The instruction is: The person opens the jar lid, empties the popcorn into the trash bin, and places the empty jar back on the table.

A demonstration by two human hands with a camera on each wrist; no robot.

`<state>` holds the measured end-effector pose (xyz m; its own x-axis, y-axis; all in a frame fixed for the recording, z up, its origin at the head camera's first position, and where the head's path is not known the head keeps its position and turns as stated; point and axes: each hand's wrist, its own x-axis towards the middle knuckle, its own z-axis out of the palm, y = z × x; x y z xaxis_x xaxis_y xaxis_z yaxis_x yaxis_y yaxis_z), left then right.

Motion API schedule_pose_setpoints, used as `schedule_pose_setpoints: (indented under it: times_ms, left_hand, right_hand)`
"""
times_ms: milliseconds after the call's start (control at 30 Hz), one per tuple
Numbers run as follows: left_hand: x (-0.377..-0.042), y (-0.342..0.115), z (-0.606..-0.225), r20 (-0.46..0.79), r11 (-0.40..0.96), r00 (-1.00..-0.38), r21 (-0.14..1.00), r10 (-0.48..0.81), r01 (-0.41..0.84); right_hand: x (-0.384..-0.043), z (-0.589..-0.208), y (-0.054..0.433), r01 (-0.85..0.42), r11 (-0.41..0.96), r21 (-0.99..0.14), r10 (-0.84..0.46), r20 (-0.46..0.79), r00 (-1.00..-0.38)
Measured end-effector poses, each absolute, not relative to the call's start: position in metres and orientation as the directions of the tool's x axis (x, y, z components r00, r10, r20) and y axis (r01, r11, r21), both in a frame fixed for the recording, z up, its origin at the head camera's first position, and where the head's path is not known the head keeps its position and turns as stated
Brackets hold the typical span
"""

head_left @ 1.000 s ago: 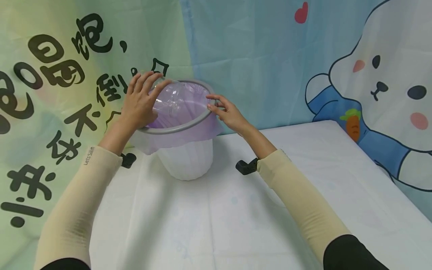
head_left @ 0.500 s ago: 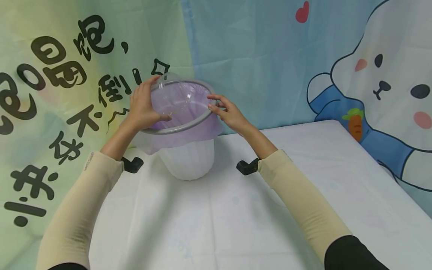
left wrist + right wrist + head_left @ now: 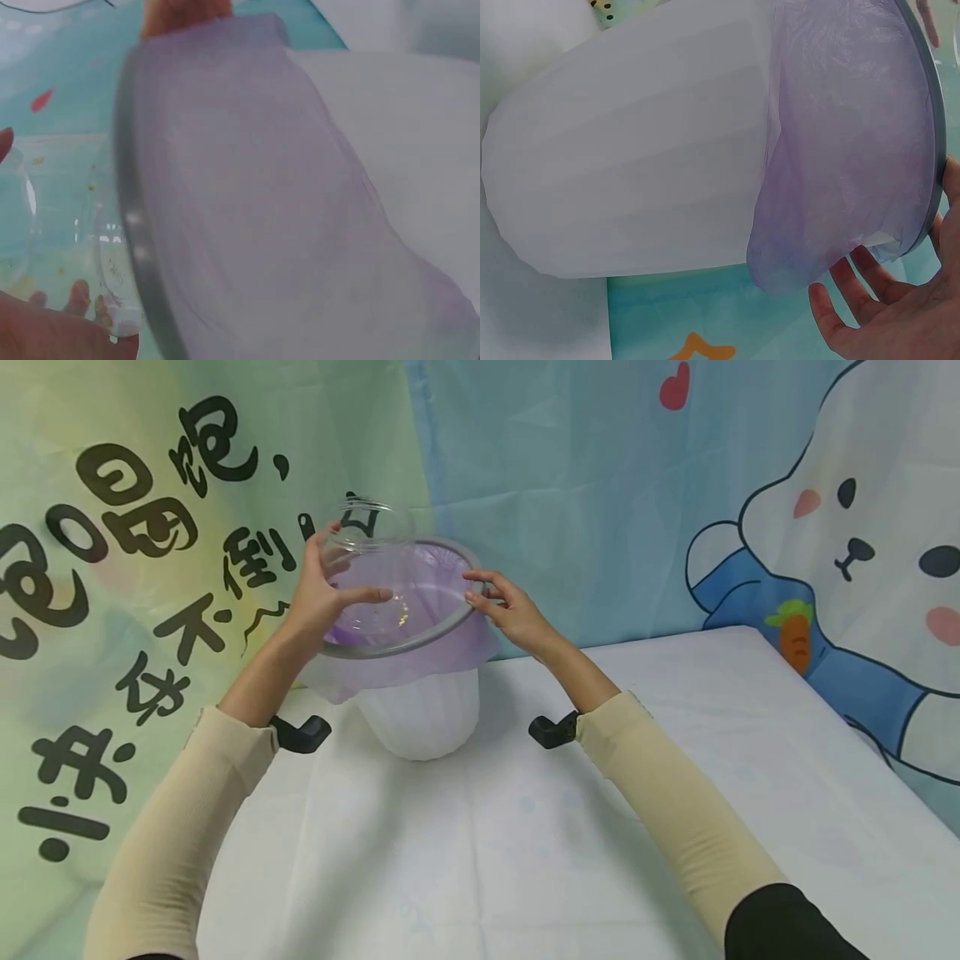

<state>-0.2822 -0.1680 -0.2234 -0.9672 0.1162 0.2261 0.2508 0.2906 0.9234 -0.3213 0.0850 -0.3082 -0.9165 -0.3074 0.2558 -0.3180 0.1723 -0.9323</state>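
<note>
A white trash bin point(image 3: 420, 718) with a grey rim point(image 3: 405, 647) stands on the table, lined with a thin purple bag point(image 3: 408, 672) folded down outside. My left hand point(image 3: 318, 593) grips a see-through plastic container point(image 3: 375, 531) over the bin's mouth, its round top rim upward. Small yellow bits show low in the container. In the left wrist view, the container point(image 3: 67, 217) lies past the rim, specked with yellow-brown. My right hand point(image 3: 513, 610) pinches the bin's right rim. In the right wrist view, that hand point(image 3: 900, 307) has its thumb at the rim and fingers by the bag.
A white cloth covers the table point(image 3: 525, 860). Behind the bin hangs a printed backdrop point(image 3: 562, 510) with a cartoon bear point(image 3: 862, 568) and large black lettering, close to the bin's back. Black wrist mounts point(image 3: 553, 731) jut from both sleeves.
My left hand has turned and raised the see-through container from inside the bin's mouth until its top stands above the rim. My right hand stays on the rim.
</note>
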Motion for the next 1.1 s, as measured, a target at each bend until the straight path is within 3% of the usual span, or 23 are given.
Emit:
schedule_pose_setpoints:
  times_ms: [300, 600, 833, 1100]
  left_hand:
    - [-0.257, -0.157, -0.216, 0.282, 0.093, -0.943, 0.949, 0.176, 0.301]
    - [-0.220, -0.152, -0.221, 0.450, -0.143, -0.827, 0.892, 0.338, 0.428]
    - [-0.191, -0.142, -0.241, 0.487, -0.203, -0.765, 0.873, 0.420, 0.444]
    - [-0.165, -0.134, -0.275, 0.503, -0.163, -0.713, 0.856, 0.488, 0.491]
  right_hand:
    - [-0.320, -0.310, 0.085, -0.309, 0.195, -0.931, -0.302, 0.243, -0.922]
    - [-0.320, -0.309, 0.086, -0.311, 0.187, -0.932, -0.295, 0.248, -0.923]
    - [-0.320, -0.309, 0.085, -0.314, 0.190, -0.930, -0.291, 0.252, -0.923]
    - [-0.323, -0.309, 0.084, -0.338, 0.200, -0.920, -0.303, 0.270, -0.914]
